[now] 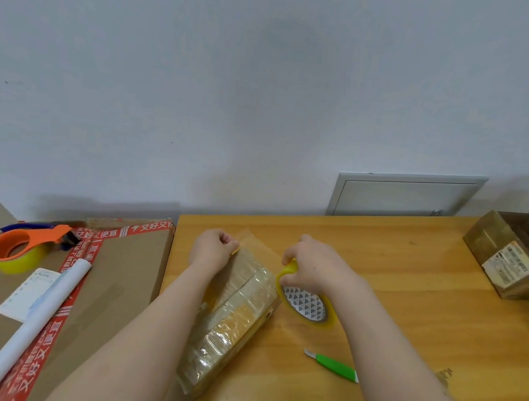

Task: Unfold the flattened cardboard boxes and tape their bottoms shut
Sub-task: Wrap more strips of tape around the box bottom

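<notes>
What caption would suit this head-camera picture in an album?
Left hand pinches the tape on a small box while the right hand grips the tape roll beside it.

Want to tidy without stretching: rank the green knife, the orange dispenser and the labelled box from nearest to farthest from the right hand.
1. Green knife: on the table, just below the right hand.
2. Labelled box: at the table's far right.
3. Orange dispenser: far left on the big carton, beyond the left hand.
</notes>
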